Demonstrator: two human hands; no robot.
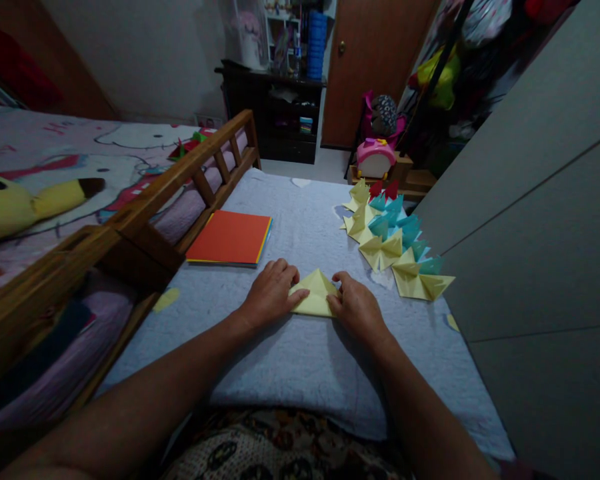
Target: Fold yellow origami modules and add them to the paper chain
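A pale yellow sheet of origami paper (316, 297), folded to a triangle with its point away from me, lies on the bed's light blue sheet. My left hand (274, 288) grips its left corner, thumb on top and fingers curled at the edge. At the right corner, my right hand (357, 303) pinches the paper the same way. Beyond and to the left rests a stack of coloured paper (230, 238), orange uppermost. To the right, yellow folded paper pieces (381, 249) stand in a row beside blue folded paper pieces (405, 228), with red ones behind.
A wooden bed rail (180, 170) runs along the left, with another bed and a yellow plush toy (25, 207) past it. A pale cabinet wall (545, 220) borders the right side. At the far end stand a dark shelf unit (273, 113) and a brown door (370, 80).
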